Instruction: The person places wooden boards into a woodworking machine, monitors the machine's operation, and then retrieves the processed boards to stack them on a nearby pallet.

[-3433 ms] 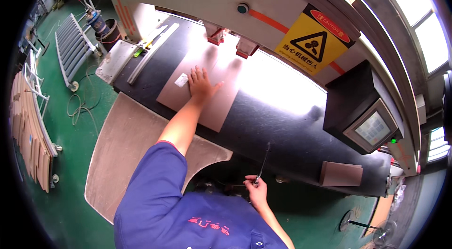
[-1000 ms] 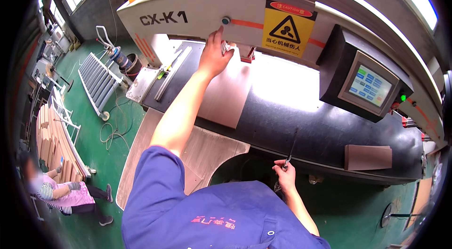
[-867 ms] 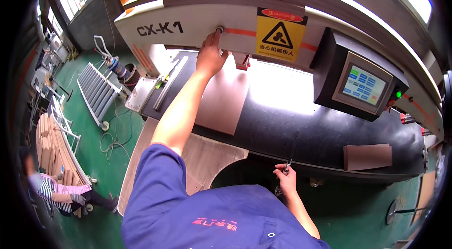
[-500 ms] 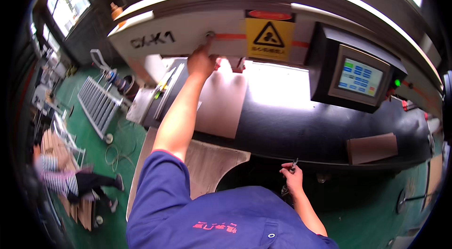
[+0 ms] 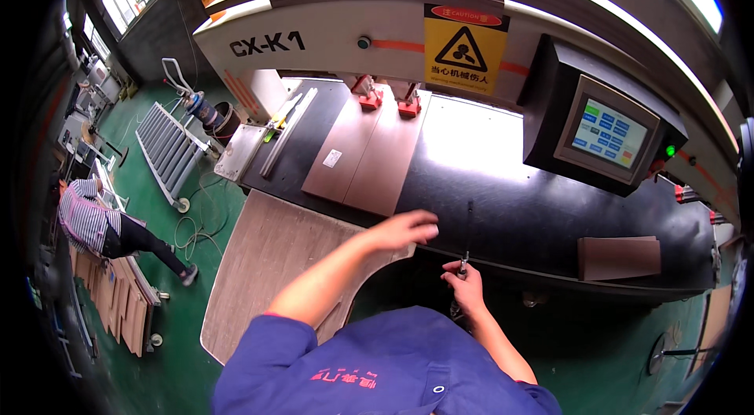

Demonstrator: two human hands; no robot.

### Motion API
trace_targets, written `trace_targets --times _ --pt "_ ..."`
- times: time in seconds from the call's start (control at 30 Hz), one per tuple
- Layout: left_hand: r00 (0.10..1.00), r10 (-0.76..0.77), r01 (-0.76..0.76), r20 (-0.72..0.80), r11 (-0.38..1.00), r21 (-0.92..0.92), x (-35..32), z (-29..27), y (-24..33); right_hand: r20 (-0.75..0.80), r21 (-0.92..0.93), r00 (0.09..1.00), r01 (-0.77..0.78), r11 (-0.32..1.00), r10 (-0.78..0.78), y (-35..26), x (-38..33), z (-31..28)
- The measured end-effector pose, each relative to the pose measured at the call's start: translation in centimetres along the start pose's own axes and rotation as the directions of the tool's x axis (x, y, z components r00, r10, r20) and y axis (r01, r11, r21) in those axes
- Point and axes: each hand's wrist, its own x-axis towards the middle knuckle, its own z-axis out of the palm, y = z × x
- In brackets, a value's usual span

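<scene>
One thin rod [image 5: 468, 236] in right hand [image 5: 463, 286]

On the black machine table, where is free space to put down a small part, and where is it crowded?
Free: the black table between the brown panel and the small brown board, below the touchscreen. Crowded: near the red clamps and the front edge by both hands, left hand, right hand.

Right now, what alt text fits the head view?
A person in blue leans at a black machine bed, left hand hovering at its front edge, right hand pinching a thin dark rod. Two brown panels lie under red clamps.
</scene>
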Motion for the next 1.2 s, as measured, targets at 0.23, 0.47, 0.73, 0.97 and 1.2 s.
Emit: trace_targets --times 0.23,0.47,0.73,0.97,1.2 --pt "0.986 0.117 -0.13 -0.121 0.986 -0.108 -1.2 8.2 -1.2 0.155 -0.089 0.987 -0.016 0.996 0.03 -1.2 0.5 1.1" --pt "0.905 0.081 -0.101 -0.417 0.995 -0.027 -2.3 8.1 -0.5 0.233 -0.192 0.963 -0.089 0.977 0.133 -2.4 -0.1 2.2" --pt "0.768 0.047 -0.204 -0.639 0.963 -0.175 -0.7 6.7 -1.7 0.258 -0.215 0.966 0.044 0.976 0.013 -0.4 -0.5 2.3" --pt "0.861 -0.049 -0.164 -0.506 0.915 -0.368 0.6 1.7 -3.6 0.169 -0.16 0.95 -0.236 0.959 0.262 -1.1 -1.3 1.5" --pt "0.632 0.078 0.428 -0.771 0.795 0.431 3.4 -9.5 -10.6 -0.025 -0.359 0.942 -0.321 0.876 0.334 -3.6 -1.7 2.9"
